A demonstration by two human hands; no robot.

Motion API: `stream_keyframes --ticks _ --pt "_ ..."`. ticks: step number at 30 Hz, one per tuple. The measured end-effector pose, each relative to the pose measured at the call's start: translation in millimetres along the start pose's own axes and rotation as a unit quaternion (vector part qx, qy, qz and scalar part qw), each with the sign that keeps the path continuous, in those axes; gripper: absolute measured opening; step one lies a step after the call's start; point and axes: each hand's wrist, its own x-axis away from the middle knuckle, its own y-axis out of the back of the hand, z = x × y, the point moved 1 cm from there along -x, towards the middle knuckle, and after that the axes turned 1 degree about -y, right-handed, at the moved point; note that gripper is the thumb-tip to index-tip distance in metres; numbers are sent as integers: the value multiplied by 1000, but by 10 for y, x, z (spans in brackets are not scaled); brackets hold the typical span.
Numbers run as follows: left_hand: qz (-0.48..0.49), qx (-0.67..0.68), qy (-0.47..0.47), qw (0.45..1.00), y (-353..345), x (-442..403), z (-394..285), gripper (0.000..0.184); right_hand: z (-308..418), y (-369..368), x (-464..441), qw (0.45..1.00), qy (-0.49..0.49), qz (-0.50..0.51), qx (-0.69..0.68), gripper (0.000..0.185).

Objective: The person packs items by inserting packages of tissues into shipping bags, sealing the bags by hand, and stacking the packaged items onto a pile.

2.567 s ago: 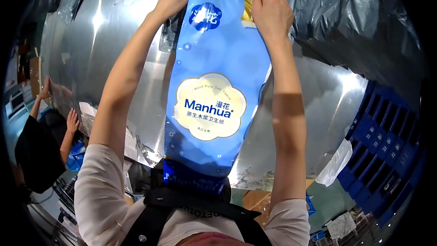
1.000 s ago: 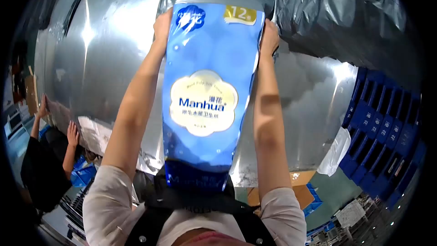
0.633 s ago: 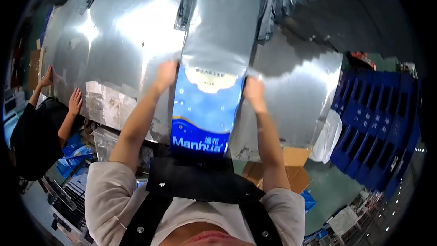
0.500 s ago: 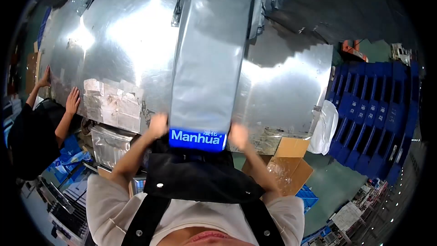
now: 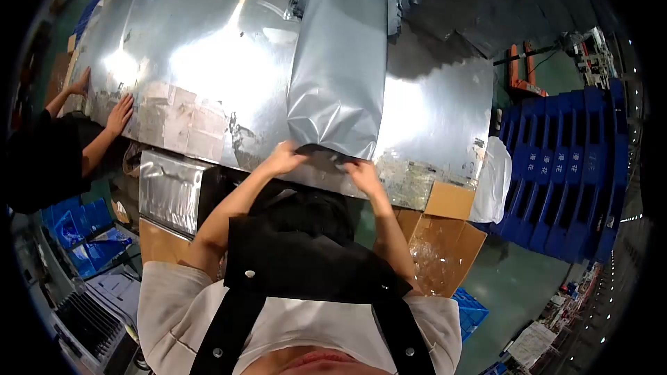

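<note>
A long grey plastic bag point(image 5: 340, 62) stretches away from me on the metal-topped table, its near end creased and its dark mouth facing me. My left hand point(image 5: 283, 159) is closed on the left corner of that mouth. At the right corner, the fingers of my right hand point(image 5: 363, 176) pinch the bag's edge. What lies inside the bag is hidden by the plastic.
The metal tabletop point(image 5: 257, 90) carries worn tape patches point(image 5: 184, 118). Another person's hand point(image 5: 120, 114) rests on its left edge. Dark plastic sheeting point(image 5: 479, 0) lies back right. Below the right edge is a cardboard box point(image 5: 445, 253); blue pallets point(image 5: 556, 167) stand beyond.
The blue "Manhua" end that faced me no longer shows. The bag's near end is now wrinkled, and both hands have moved from its sides to the corners of its mouth.
</note>
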Motion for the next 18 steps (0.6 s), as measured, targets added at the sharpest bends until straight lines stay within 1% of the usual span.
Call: stream_keyframes --ticks 1,2,3,4,5,6,7,8,9,10,11,12,13,14,15,16,17,18 --pt "26 -159 86 983 -29 31 575 36 -387 -37 -93 996 71 -55 -30 34" --pt "-99 -233 22 967 -57 112 1176 40 -717 69 -118 996 41 -77 29 34" --pt "4 -149 87 985 107 218 1130 45 -845 153 -62 991 9 -101 86 34" --pt "-26 -164 37 985 126 282 1005 45 -924 123 -76 991 6 -104 86 34" --pt "-53 -176 -6 983 86 398 926 46 -854 99 -55 979 25 -150 133 38" --pt "-48 -164 -9 985 50 462 935 45 -764 22 49 965 37 -187 178 43" --pt "-39 -153 -12 987 21 494 955 45 -526 -59 138 965 -19 -194 178 47" --pt "-7 -97 49 994 20 566 877 44 -379 -210 209 943 68 -269 186 50" --pt "5 -68 53 996 -8 612 884 42 -110 -303 305 956 84 -216 179 48" --pt "-6 -58 67 996 -35 670 918 41 -84 -550 293 937 147 -250 193 44" --pt "-21 -49 78 996 -46 694 940 39 -2 -772 278 948 162 -219 166 36" --pt "-20 -65 77 995 -20 724 883 39 59 -975 195 928 258 -251 92 29" --pt "-23 -80 74 994 14 725 840 38 200 -1017 92 952 151 -87 250 26" --pt "-19 -95 60 994 23 726 871 38 138 -1169 -106 910 242 -226 250 31" --pt "-18 -96 66 993 16 738 899 38 181 -1080 -308 944 183 -89 261 43" --pt "-40 -131 51 989 16 754 932 38 8 -1258 -491 952 189 -135 198 42" --pt "-58 -167 31 984 40 751 974 38 225 -964 -573 968 49 108 221 46" --pt "-82 -193 -8 978 78 712 1014 39 212 -1031 -556 971 114 -48 204 38"
